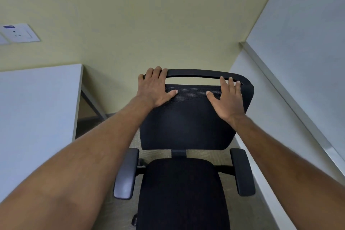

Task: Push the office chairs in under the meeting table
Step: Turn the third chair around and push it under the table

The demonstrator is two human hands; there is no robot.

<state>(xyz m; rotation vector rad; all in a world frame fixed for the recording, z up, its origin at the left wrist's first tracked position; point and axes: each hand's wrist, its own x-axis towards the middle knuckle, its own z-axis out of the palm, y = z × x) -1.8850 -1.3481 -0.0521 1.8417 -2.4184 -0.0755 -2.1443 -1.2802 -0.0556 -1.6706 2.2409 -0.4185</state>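
A black office chair (186, 127) with a mesh backrest stands right in front of me, its seat (181, 192) toward me and its back toward the yellow wall. My left hand (155, 89) rests on the backrest's upper left corner, with its fingers curled over the top bar (196, 73). Spread flat on the mesh at the upper right lies my right hand (225, 99), fingertips reaching the bar. The pale grey meeting table (37, 108) is to the chair's left, its edge beside the left armrest (125, 173).
A dark table leg (93, 102) runs down by the yellow wall (149, 24). A grey-white partition with a metal ledge (280, 89) stands close along the chair's right armrest (242, 172). A socket plate (18, 33) is on the wall at far left. Carpet shows under the chair.
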